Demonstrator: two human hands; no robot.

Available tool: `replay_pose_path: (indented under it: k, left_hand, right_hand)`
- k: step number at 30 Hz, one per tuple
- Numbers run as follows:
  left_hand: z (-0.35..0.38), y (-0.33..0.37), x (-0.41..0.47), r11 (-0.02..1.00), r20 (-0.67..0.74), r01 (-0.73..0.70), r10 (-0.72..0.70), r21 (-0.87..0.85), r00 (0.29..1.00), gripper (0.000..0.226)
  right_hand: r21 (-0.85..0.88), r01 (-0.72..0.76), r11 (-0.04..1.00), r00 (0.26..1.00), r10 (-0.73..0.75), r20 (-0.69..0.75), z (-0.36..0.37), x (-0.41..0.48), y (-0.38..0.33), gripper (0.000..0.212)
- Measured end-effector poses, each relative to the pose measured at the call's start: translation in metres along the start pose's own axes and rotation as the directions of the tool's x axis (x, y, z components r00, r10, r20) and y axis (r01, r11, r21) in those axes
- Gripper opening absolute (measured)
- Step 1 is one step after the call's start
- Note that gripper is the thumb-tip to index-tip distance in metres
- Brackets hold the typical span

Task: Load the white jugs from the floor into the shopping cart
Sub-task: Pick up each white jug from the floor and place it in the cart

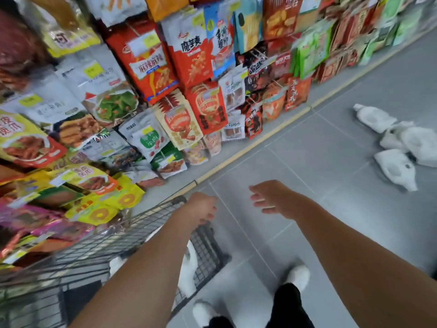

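Several white jugs lie on the grey floor at the right, one [396, 168] nearest me and another [373, 117] further off. A dark wire shopping cart [208, 252] stands at the lower left, with a white jug [189, 268] showing inside it, partly hidden by my left arm. My left hand [204, 208] hovers over the cart's front corner, fingers curled downward, with nothing visible in it. My right hand [272, 198] is stretched out over the floor with its fingers apart, holding nothing, well short of the floor jugs.
A shelf wall of hanging snack bags [184, 55] fills the left and top, right beside the cart. A yellow strip [255, 143] runs along the shelf base. My white shoes [298, 275] stand on the tiles beside the cart.
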State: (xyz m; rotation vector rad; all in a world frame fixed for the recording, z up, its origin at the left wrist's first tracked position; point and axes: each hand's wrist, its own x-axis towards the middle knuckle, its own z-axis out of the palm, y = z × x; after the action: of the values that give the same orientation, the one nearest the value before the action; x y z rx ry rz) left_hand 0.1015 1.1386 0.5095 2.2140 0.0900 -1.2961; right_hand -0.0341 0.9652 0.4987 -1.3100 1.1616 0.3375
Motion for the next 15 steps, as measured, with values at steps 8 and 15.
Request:
replay_pose_path:
  k: [8, 15]
  left_hand:
    - [0.132, 0.166, -0.032, 0.985, 0.014, -0.165, 0.164, 0.051, 0.986, 0.018]
    - [0.254, 0.279, -0.050, 0.950, 0.122, -0.294, 0.281, 0.104, 0.952, 0.019]
  right_hand:
    - [0.162, 0.046, 0.986, 0.995, -0.031, -0.098, -0.210, -0.013, -0.009, 0.035]
    - [0.270, 0.057, 0.961, 0.986, -0.012, -0.164, -0.360, -0.031, 0.003, 0.035]
